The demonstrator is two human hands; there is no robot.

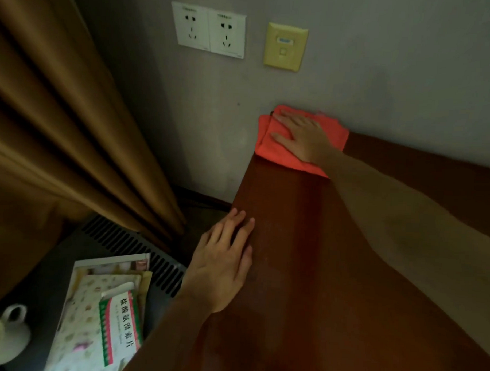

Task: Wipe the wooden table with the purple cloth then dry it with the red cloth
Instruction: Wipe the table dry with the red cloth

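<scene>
At the far left hangs a brown curtain (60, 117), with a white cup (2, 335) in the bottom corner and a floral packet (95, 313) carrying a green-and-red medicine box (119, 319) beside it. On the wall sit 2 white sockets (209, 30) and a yellow plate (285, 47). The left hand (221, 265) rests flat on the wooden bench's (304, 270) left edge, grip wide, fingers straight, holding nothing. Further right, at the bench's far corner against the wall, the right hand (304, 137) presses the red cloth (270, 141) flat, fingers spread.
</scene>
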